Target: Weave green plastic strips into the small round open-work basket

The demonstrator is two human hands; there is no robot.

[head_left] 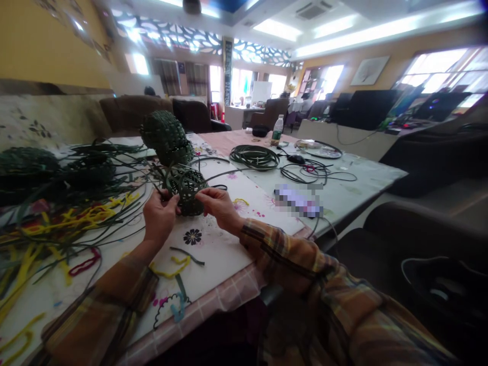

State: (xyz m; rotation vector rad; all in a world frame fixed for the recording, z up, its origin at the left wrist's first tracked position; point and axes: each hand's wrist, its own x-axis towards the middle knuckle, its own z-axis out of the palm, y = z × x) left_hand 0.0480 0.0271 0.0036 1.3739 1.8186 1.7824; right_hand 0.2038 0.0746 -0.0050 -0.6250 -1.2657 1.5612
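A mosaic hides an oblong object (298, 201) on the counter (221, 254), and the picture's left edge cuts off a dark woven heap (26, 168). The left hand (160, 212) has its grip pinched closed on the near-left side of the woven piece (193, 204); the right hand (219, 204) pinches its right side, thumb nearly meeting forefinger. Dark green and openwork, with loose strips looping off, it sits before a larger rounded woven form (165, 134); whether its base touches the counter cannot be told.
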